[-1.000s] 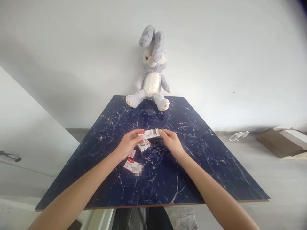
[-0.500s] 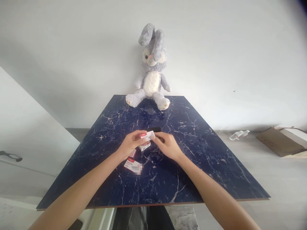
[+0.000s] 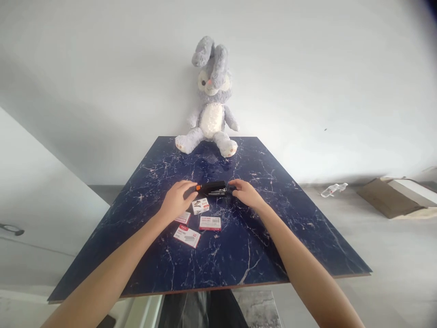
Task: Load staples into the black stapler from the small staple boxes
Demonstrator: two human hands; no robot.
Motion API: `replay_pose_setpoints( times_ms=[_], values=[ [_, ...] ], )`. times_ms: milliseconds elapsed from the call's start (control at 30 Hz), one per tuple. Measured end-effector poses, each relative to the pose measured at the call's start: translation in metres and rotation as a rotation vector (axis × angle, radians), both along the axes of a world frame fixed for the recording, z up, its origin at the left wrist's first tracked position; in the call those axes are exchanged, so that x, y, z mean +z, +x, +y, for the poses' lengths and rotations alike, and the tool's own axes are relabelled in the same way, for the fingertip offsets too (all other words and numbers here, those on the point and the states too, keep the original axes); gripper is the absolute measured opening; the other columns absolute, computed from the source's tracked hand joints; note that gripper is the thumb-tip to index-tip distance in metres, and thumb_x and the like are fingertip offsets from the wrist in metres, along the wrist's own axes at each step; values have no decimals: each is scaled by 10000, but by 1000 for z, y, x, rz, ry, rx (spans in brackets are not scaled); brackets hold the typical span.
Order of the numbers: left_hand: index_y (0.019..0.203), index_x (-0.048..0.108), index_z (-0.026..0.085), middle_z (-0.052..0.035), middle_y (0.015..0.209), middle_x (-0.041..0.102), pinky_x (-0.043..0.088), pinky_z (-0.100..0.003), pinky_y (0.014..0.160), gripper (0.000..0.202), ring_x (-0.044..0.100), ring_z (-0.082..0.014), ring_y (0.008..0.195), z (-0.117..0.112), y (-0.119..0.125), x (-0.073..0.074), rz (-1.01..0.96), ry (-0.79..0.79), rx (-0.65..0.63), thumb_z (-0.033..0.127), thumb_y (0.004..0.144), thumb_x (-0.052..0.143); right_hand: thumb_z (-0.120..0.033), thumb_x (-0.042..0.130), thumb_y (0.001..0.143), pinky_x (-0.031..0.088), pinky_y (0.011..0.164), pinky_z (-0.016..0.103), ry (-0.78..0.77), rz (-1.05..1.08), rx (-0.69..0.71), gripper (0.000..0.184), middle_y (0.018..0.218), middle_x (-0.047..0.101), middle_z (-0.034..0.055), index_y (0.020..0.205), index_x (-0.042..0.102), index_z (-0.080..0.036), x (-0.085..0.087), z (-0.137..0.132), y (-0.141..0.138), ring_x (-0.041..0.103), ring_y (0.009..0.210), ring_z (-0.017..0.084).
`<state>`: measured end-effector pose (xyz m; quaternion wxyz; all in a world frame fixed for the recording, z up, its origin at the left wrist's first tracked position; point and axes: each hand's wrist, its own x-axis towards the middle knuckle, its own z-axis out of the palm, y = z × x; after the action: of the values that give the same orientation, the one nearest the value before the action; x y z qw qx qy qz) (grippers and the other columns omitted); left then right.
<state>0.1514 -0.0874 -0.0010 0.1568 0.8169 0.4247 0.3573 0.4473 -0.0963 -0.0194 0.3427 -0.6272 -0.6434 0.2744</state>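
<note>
1. Compared with half a second ago, the small carton is no longer held between the hands; a red-edged carton (image 3: 210, 223) is now seen lying flat on the desk (image 3: 273, 246), on a spot that was bare before.
2. The black stapler (image 3: 214, 187), partly hidden behind the hands earlier, is now exposed along most of its length.
3. The left hand (image 3: 175, 199) is placed at the stapler's left end, palm turned inward, with thumb and fingers parted around the orange tip. Whether this grip is closed firmly on the tip cannot be told.
4. The right hand (image 3: 248, 195) is placed just beyond the opposite end, fingers bent and pointed toward the stapler. Its grip is seen partly open, thumb and forefinger spaced apart, with nothing visibly held.
5. Both forearms are extended forward over the desk, and the hands are set farther apart than before.
6. The stapler is positioned crosswise between the hands, with an orange tip to the left and a bright metal strip along the near side toward the right.
7. Just nearer, a stapler-printed carton (image 3: 200, 206) is noted; a red-and-white carton (image 3: 187, 236) and a half-hidden carton (image 3: 184, 217) are found beside the left wrist.
</note>
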Motion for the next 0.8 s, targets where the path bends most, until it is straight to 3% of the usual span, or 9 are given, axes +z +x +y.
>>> replay_pose_setpoints(
  times_ms=[100,200,367,600,800],
  values=[
    [1217,694,277,-86,1139,710,492,-430,923,363,636,-281,1027,11,-5,-8,17,-100,-39,423,907,573,-120,634,698,456,976,381,33,-207,99,473,1212,685,87,1150,709,-237,12,-6,13,625,1096,285],
    [1243,684,291,-91,1136,714,509,-411,880,388,658,-276,990,17,-7,-12,15,-161,-45,441,900,583,-183,715,697,488,878,351,42,-286,182,421,1174,696,79,1111,733,-256,19,-8,27,651,998,276],
    [1242,680,274,-83,1136,725,504,-392,893,387,669,-272,1008,22,-3,-10,46,-137,-79,438,905,583,-316,685,817,477,767,331,68,-360,189,123,963,737,60,883,767,-252,16,-5,28,664,830,237],
    [1207,704,265,-78,1144,730,509,-394,893,348,676,-274,1000,25,-3,-13,60,-99,-80,416,921,577,-355,566,930,486,782,325,155,-118,107,187,1006,743,41,1043,683,-262,17,-10,4,686,874,215],
    [1192,718,259,-60,1234,706,491,-425,987,345,655,-277,1113,26,-4,-15,27,-132,-70,427,926,576,-307,600,898,519,815,328,199,-38,184,178,974,745,36,1061,636,-244,5,-9,-10,707,883,202]
  ],
)
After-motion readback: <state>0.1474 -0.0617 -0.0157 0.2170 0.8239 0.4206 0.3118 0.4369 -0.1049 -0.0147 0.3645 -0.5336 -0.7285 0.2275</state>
